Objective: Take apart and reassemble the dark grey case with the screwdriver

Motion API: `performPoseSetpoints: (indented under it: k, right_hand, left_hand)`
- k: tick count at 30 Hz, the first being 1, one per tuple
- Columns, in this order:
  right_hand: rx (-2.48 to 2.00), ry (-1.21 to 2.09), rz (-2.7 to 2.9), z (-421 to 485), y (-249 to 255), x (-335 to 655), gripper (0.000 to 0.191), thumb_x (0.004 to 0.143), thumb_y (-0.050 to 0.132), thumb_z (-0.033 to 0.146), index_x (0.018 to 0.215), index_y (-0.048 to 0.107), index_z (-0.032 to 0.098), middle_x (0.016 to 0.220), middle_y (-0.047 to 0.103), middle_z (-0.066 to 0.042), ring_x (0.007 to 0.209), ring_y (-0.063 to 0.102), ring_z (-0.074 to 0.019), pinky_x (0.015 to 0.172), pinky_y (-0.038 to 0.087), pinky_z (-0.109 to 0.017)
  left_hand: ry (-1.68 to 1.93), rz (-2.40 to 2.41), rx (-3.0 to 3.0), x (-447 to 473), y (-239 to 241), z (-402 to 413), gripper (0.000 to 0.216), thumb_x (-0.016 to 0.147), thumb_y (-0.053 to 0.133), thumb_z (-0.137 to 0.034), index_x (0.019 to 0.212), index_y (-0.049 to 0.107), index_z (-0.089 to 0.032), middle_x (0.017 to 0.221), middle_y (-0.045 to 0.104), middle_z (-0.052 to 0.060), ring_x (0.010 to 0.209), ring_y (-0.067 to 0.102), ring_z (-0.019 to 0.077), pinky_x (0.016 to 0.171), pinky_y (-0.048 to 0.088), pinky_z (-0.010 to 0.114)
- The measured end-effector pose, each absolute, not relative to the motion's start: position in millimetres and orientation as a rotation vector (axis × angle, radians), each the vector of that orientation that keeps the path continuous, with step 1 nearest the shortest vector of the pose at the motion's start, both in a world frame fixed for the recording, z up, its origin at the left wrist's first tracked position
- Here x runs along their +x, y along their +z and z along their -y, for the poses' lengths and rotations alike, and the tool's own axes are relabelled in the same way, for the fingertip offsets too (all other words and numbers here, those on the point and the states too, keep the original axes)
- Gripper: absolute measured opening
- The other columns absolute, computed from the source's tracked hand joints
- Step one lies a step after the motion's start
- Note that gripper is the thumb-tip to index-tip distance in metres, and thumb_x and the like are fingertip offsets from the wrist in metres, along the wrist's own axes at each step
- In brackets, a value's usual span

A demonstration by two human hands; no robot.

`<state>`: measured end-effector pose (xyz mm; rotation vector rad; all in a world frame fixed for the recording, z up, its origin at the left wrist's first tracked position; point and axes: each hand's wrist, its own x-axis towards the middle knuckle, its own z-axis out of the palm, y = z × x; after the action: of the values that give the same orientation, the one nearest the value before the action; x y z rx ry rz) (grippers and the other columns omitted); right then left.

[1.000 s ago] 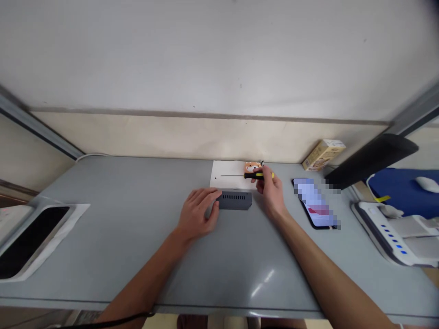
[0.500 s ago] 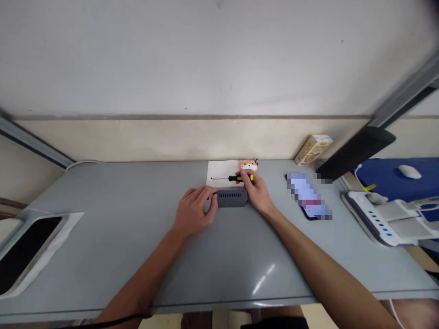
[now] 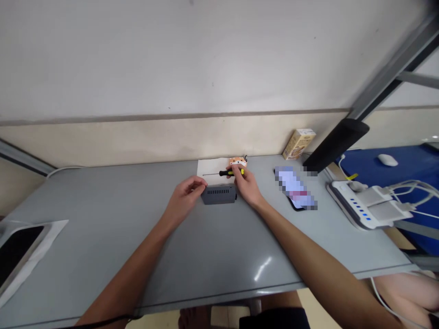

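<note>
A screwdriver (image 3: 226, 173) with a black and yellow handle lies in my right hand (image 3: 247, 185), its thin shaft pointing left over a white sheet of paper (image 3: 209, 167). My left hand (image 3: 185, 194) is pinched at the thumb and fingertips near the upper left corner of a dark grey slotted box (image 3: 219, 196). Whatever the pinch holds, if anything, is too small to make out. The box rests on the grey table (image 3: 219, 246), and my right wrist is beside its right end. An orange animal-face item (image 3: 237, 161) sits behind my right hand, partly covered.
To the right lie a phone with a blurred screen (image 3: 295, 187) and a white power strip (image 3: 356, 210) with plugs and cables. A small carton (image 3: 298, 144) and a black cylinder (image 3: 336, 145) stand by the wall. A black-screened device (image 3: 18, 249) lies at the left.
My left hand has come off the grey box's top left, its fingers now pinched together. The right hand keeps the screwdriver. The whole view has shifted, with things appearing further left.
</note>
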<state>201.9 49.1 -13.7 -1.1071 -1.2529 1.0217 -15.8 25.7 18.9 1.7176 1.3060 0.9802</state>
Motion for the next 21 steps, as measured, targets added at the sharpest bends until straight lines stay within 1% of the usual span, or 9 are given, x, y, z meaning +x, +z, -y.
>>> performPoseSetpoints:
  k: [2, 7, 9, 11, 14, 18, 21]
  right_hand:
    - [-1.101, 1.029, 1.124, -51.6, -12.9, 204.9, 0.049, 0.092, 0.053, 0.067, 0.095, 0.073, 0.023, 0.078, 0.067, 0.0, 0.061, 0.051, -0.0121, 0.058, 0.039, -0.026]
    - [-1.042, 1.126, 0.789, -60.0, -9.8, 219.3, 0.051, 0.087, 0.058, 0.07, 0.081, 0.07, 0.021, 0.059, 0.056, 0.002, 0.05, 0.04, -0.011, 0.049, 0.027, -0.028]
    - [-1.023, 1.164, 0.68, -63.2, -7.8, 226.1, 0.047, 0.084, 0.062, 0.067, 0.078, 0.068, 0.021, 0.055, 0.052, 0.003, 0.047, 0.037, -0.0103, 0.047, 0.022, -0.029]
    - [-1.011, 1.174, 0.594, -65.3, -5.0, 232.0, 0.041, 0.083, 0.064, 0.06, 0.075, 0.066, 0.02, 0.056, 0.051, 0.003, 0.046, 0.037, -0.0091, 0.046, 0.019, -0.028]
    - [-1.014, 1.147, 0.53, -65.4, 0.1, 237.9, 0.038, 0.082, 0.064, 0.054, 0.069, 0.062, 0.019, 0.058, 0.053, 0.003, 0.045, 0.036, -0.007, 0.045, 0.018, -0.028]
    - [-0.994, 1.135, 0.488, -64.2, 3.1, 241.8, 0.034, 0.082, 0.065, 0.051, 0.069, 0.058, 0.02, 0.061, 0.058, 0.004, 0.044, 0.035, -0.0061, 0.044, 0.022, -0.027]
    - [-0.958, 1.129, 0.477, -65.8, 0.6, 244.7, 0.034, 0.083, 0.066, 0.049, 0.069, 0.056, 0.02, 0.061, 0.056, 0.004, 0.044, 0.034, -0.0057, 0.044, 0.022, -0.026]
  left_hand:
    - [0.971, -1.32, 1.688, -14.6, 20.3, -24.1, 0.019, 0.091, 0.06, -0.04, 0.088, 0.067, -0.022, 0.084, 0.063, 0.0, 0.079, 0.057, 0.0167, 0.069, 0.041, 0.028]
    - [0.942, -1.327, 1.725, -11.6, 24.6, -21.4, 0.018, 0.092, 0.06, -0.039, 0.091, 0.067, -0.022, 0.084, 0.062, -0.001, 0.078, 0.057, 0.0158, 0.069, 0.041, 0.028]
    - [0.942, -1.314, 1.743, -11.6, 23.3, -21.1, 0.018, 0.093, 0.06, -0.039, 0.093, 0.067, -0.023, 0.087, 0.063, 0.0, 0.081, 0.058, 0.0163, 0.071, 0.042, 0.029]
    - [0.956, -1.302, 1.744, -12.0, 20.7, -21.5, 0.019, 0.093, 0.06, -0.04, 0.094, 0.067, -0.023, 0.089, 0.064, 0.001, 0.083, 0.059, 0.0167, 0.073, 0.044, 0.029]
    - [0.987, -1.292, 1.719, -12.9, 17.3, -23.4, 0.018, 0.092, 0.063, -0.04, 0.096, 0.067, -0.023, 0.09, 0.064, 0.001, 0.084, 0.06, 0.017, 0.074, 0.046, 0.03]
    - [0.971, -1.301, 1.714, -13.3, 18.1, -26.3, 0.017, 0.092, 0.062, -0.04, 0.095, 0.067, -0.023, 0.086, 0.063, 0.0, 0.081, 0.06, 0.0164, 0.071, 0.045, 0.029]
    - [0.936, -1.314, 1.747, -12.1, 20.6, -27.3, 0.02, 0.094, 0.06, -0.041, 0.094, 0.068, -0.023, 0.084, 0.064, 0.0, 0.079, 0.06, 0.0167, 0.069, 0.045, 0.029]
